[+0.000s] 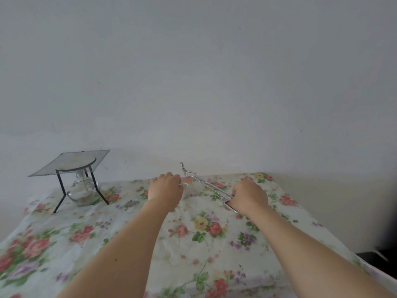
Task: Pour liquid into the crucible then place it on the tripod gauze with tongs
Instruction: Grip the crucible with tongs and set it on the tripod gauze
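My right hand (249, 196) is closed around the handles of the metal tongs (206, 183). Their bent tips point up and away to the left, raised above the cloth. My left hand (165, 186) rests at the far middle of the table, its fingers curled on a small white piece, apparently the crucible (184, 185), which is mostly hidden by the hand. The tong tips are just right of and above that hand, not touching the crucible. At the far left stands the black tripod (60, 188) with a square wire gauze (68, 163) on top, nothing on it.
A glass spirit lamp (82, 191) sits under the tripod. A faint clear glass rim (153, 179) shows just left of my left hand. The floral cloth (193, 244) covers the table, which ends at a white wall behind and drops off at the right edge.
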